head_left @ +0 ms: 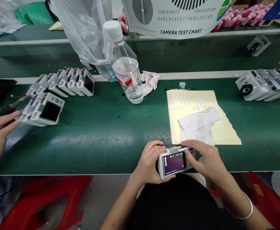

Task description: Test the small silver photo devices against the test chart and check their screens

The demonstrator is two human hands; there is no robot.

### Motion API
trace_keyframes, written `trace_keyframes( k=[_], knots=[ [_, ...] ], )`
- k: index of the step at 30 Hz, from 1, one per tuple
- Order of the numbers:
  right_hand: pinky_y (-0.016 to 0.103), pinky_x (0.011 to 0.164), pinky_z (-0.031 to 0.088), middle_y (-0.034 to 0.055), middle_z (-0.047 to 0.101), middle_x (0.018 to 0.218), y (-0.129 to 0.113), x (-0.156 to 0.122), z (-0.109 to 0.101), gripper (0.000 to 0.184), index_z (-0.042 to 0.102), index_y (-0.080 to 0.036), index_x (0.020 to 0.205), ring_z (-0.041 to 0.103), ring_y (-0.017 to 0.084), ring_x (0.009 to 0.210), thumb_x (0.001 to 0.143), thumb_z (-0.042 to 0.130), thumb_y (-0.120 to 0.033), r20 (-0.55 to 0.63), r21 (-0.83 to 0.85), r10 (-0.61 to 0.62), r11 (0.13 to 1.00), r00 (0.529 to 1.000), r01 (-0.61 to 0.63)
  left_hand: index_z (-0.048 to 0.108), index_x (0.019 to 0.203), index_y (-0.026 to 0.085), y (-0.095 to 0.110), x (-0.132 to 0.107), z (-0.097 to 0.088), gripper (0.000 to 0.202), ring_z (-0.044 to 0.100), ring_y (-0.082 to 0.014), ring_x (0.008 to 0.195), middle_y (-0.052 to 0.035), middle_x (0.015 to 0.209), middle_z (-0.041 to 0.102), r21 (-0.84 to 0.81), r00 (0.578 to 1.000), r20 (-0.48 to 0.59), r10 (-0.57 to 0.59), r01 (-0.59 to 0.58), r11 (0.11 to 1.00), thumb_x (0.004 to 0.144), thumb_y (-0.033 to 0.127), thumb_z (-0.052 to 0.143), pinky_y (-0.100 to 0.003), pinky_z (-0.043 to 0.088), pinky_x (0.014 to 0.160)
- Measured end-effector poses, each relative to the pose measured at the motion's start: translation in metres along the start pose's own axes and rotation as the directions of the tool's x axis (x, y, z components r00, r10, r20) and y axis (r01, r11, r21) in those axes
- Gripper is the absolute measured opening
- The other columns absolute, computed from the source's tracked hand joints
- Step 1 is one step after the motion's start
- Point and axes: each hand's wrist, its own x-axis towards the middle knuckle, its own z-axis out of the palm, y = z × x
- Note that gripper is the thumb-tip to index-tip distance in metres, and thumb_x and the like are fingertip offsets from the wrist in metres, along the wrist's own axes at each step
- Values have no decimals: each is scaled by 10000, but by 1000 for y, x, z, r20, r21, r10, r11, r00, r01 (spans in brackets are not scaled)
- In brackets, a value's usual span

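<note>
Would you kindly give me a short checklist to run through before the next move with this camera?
1. Camera gripped by both the left hand and the right hand: ok.
2. Rear screen lit: ok.
3. Text on the screen readable: cannot tell, too small from this view.
4. Thin red wire tucked inside the camera body: not ok, it shows outside along the top edge.
5. Co-worker's hand and soldering iron apart from this camera: ok, they are at the far left of the bench.
</note>
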Motion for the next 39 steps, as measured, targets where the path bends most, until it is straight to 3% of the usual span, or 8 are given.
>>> trace_keyframes(
  k=[16, 27, 34, 39],
  knots=[
    [301, 673, 615, 99, 771, 810, -3, -3, 0, 220, 704, -135, 860, 739, 200, 731, 827, 492, -180, 17, 12, 77, 997, 997, -77, 494, 1172, 142, 0, -2, -1, 697, 646, -341, 997, -135, 928, 671, 9, 1000, -17, 26, -26, 1000, 641, 510, 757, -531, 554, 828],
    [334, 686, 615, 72, 777, 822, -6, -4, 0, 208, 706, -188, 849, 739, 213, 735, 815, 501, -200, 31, 53, 160, 986, 987, -161, 502, 1154, 154, 1, -1, -1, 680, 649, -341, 989, -122, 906, 673, 5, 1000, -18, 21, -21, 1000, 639, 519, 754, -528, 556, 824],
    [391, 693, 612, 98, 772, 789, -5, -6, 5, 237, 710, -158, 807, 738, 247, 716, 767, 481, -200, 12, 72, 231, 970, 973, -231, 516, 1132, 155, 2, 0, -2, 665, 646, -338, 983, -123, 905, 677, 2, 1000, -23, 16, -16, 1000, 629, 514, 762, -515, 557, 813],
    [337, 671, 614, 107, 777, 919, 4, -13, 2, 281, 705, -148, 978, 753, 236, 796, 838, 472, -217, 61, 147, 291, 943, 955, -297, 514, 1127, 148, 2, 1, -2, 658, 641, -339, 985, -125, 905, 675, 14, 1000, -28, -1, 1, 1000, 629, 501, 759, -518, 549, 822]
  ],
)
